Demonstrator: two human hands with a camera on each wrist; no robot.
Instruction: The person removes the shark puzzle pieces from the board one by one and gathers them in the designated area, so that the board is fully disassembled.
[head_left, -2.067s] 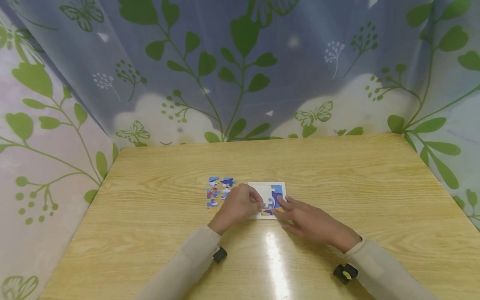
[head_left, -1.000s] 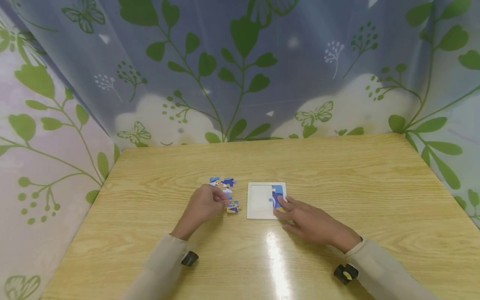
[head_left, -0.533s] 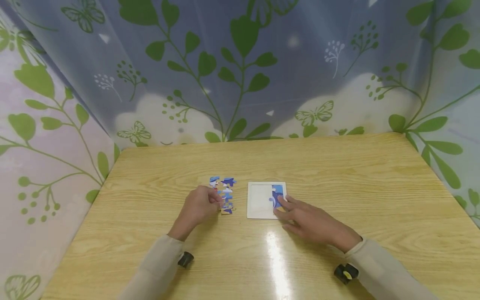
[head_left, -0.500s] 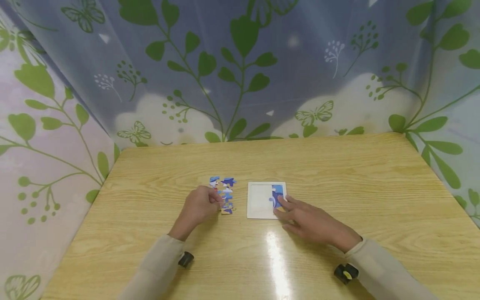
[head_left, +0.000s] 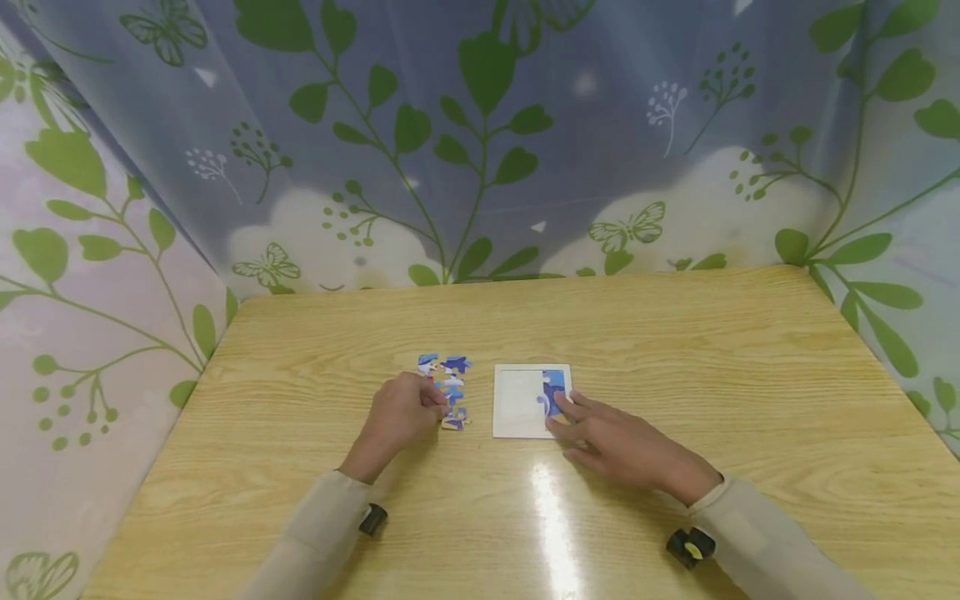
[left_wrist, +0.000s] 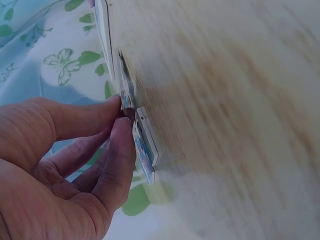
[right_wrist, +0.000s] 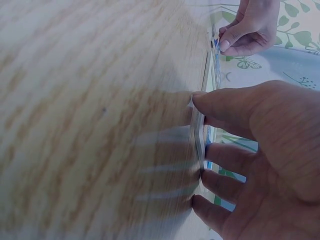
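Note:
In the head view my left hand (head_left: 405, 417) is at the loose jigsaw pieces (head_left: 453, 364), left of the puzzle tray. Thumb and index finger pinch a jigsaw piece (head_left: 454, 423) in blue and yellow at the near end of the group; the left wrist view shows this piece (left_wrist: 126, 82) edge-on, slightly tilted. My right hand (head_left: 626, 437) rests with spread fingers on the right side of the white square puzzle tray (head_left: 517, 406). Its thumb (right_wrist: 220, 105) touches the tray's near edge. Fitted blue pieces (head_left: 553, 382) line the tray's right side, partly hidden by the fingers.
Everything lies on a light wood-grain table (head_left: 330, 333). A leaf-patterned curtain (head_left: 480, 150) hangs behind the table and along both sides. A bright reflection crosses the table in front of the tray.
My left hand has moved left from the tray to the loose pieces, carrying the blue and yellow jigsaw piece out of the tray. The right hand has stayed in place.

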